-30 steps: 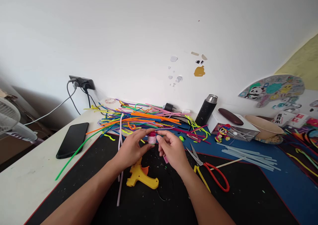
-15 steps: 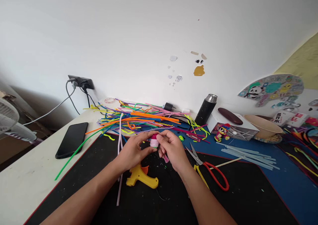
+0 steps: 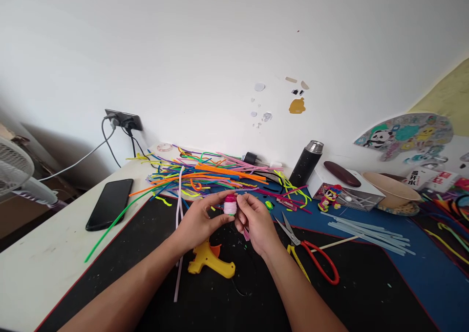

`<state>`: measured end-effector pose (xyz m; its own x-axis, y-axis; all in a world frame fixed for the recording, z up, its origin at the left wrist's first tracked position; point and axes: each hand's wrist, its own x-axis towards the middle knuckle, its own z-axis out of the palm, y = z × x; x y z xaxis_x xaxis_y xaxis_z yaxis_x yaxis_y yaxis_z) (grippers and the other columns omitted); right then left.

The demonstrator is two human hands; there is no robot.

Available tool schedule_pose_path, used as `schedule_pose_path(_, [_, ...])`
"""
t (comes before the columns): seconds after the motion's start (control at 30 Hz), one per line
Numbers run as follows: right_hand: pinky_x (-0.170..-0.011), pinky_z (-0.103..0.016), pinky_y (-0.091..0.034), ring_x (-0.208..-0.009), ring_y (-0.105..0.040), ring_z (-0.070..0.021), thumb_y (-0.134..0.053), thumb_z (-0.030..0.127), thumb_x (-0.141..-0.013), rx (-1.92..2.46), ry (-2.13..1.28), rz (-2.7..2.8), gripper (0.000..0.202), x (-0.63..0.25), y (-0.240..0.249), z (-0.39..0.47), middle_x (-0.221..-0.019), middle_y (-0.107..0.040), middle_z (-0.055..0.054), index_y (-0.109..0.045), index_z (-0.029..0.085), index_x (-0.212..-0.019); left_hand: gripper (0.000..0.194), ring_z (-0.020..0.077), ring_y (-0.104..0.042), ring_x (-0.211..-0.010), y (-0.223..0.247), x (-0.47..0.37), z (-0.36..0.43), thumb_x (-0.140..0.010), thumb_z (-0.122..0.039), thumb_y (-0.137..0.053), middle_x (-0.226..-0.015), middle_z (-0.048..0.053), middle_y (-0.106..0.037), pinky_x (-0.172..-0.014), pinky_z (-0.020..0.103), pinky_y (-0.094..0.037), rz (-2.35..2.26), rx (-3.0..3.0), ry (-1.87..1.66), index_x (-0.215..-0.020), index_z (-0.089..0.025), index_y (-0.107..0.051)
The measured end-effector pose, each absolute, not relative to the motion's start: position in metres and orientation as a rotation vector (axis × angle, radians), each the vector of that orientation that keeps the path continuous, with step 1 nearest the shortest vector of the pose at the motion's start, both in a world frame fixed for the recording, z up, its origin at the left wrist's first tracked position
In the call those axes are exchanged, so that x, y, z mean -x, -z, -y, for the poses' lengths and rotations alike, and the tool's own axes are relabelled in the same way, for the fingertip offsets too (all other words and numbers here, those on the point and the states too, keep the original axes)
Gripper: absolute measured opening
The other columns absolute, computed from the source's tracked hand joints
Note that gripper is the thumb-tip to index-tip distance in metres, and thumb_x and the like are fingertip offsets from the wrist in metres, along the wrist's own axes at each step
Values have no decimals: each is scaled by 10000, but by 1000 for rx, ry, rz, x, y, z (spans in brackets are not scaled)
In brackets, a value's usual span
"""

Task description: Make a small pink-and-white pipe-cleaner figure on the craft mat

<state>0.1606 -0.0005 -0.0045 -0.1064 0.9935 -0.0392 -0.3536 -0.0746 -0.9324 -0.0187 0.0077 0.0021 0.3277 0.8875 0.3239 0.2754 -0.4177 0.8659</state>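
Observation:
Between the thumb and forefinger of my left hand (image 3: 200, 222) is a small wound pipe-cleaner piece (image 3: 230, 208), magenta on top, pale pink in the middle, with a bit of green at its lower edge. My right hand (image 3: 258, 223) is closed at its right side, thumb and forefinger against or close to the piece. A pink pipe cleaner end (image 3: 246, 235) pokes out below the right fingers; the rest is hidden in the hand. Under my hands lies a yellow glue gun (image 3: 212, 263) with an orange trigger. Pale lilac pipe cleaners (image 3: 178, 273) run beneath my left wrist.
Red-handled scissors (image 3: 318, 261) lie open right of my forearm, beside glue sticks (image 3: 370, 233). A heap of coloured pipe cleaners (image 3: 216, 173) spreads along the wall. Behind stand a black flask (image 3: 307, 165) and a small pipe-cleaner figure (image 3: 329, 198). A phone (image 3: 110, 205) lies left.
The whole view has shifted slightly. My hands keep the same hold on the wound piece, and a little more of its magenta top now shows beside the right thumb.

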Motion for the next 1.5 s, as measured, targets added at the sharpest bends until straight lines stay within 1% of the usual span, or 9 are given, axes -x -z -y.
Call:
schedule_pose_path(0.17, [-397, -191, -345, -393, -500, -89, -719, 637, -890, 1005, -1374, 1081, 450, -167, 1, 0, -496, -484, 96, -669, 190, -859, 557, 307, -715, -1216, 1, 23, -11, -858, -380, -802, -1303, 91, -774, -1076, 432, -561, -1105, -1874, -1140, -1381, -224, -691])
schedule_pose_path(0.37, [-385, -192, -347, -402, -516, -99, -653, 537, -904, 1150, -1278, 1290, 350, -167, 1, -1, -518, -547, 70, -631, 202, -805, 539, 278, -730, -1172, 3, 26, -13, -879, -330, -778, -1258, 65, -790, -1023, 387, -586, -1110, -1946, -1183, -1403, -257, -673])
schedule_pose_path(0.5, [-375, -190, -351, -433, -552, -103, -641, 404, -847, 1207, -1289, 1316, 210, -164, 3, -1, -625, -597, 57, -665, 201, -895, 519, 274, -734, -1161, 4, 26, -14, -883, -325, -776, -1262, 70, -786, -1014, 382, -585, -1113, -1976, -1188, -1389, -256, -678])
schedule_pose_path(0.6, [-380, -188, -362, -461, -578, -110, -626, 338, -809, 1217, -1275, 1313, 195, -165, 5, -2, -672, -614, 47, -679, 201, -937, 516, 270, -729, -1167, 4, 27, -14, -887, -314, -771, -1270, 69, -780, -1023, 383, -577, -1107, -1998, -1183, -1391, -260, -672])
schedule_pose_path(0.7, [-389, -194, -376, -479, -583, -112, -624, 360, -836, 1180, -1239, 1295, 224, -166, 4, -2, -703, -623, 32, -691, 193, -969, 511, 273, -723, -1177, 5, 27, -14, -895, -314, -761, -1266, 72, -778, -1028, 391, -571, -1107, -2021, -1159, -1394, -257, -665])
schedule_pose_path(0.93, [-400, -223, -382, -466, -569, -118, -632, 469, -912, 1147, -1192, 1350, 464, -163, 1, 2, -741, -623, 12, -707, 176, -1263, 502, 282, -711, -1200, 12, 28, -18, -910, -277, -716, -1296, 97, -760, -1042, 416, -560, -1176, -2094, -1121, -1407, -241, -652])
schedule_pose_path(1.13, [-521, -266, -492, -518, -580, -143, -568, 410, -1006, 1216, -962, 1628, 516, -160, 5, 10, -742, -674, -1, -623, 222, -1484, 506, 289, -722, -1171, 13, 27, -20, -895, -229, -670, -1295, 105, -760, -1017, 423, -571, -1244, -2153, -1111, -1401, -237, -656])
schedule_pose_path(1.33, [-527, -293, -475, -514, -597, -187, -564, 401, -1011, 1258, -818, 1747, 504, -163, 10, 8, -630, -655, -2, -655, 235, -1478, 470, 295, -724, -1159, 10, 26, -20, -891, -241, -676, -1276, 106, -768, -1012, 432, -570, -1281, -2171, -1093, -1361, -232, -682])
schedule_pose_path(1.5, [-528, -280, -481, -496, -587, -164, -548, 423, -1026, 1252, -946, 1655, 477, -163, 8, 7, -636, -647, 13, -676, 231, -1443, 495, 304, -718, -1167, 11, 27, -21, -888, -229, -691, -1275, 114, -764, -1007, 436, -564, -1336, -2142, -1050, -1382, -214, -670])
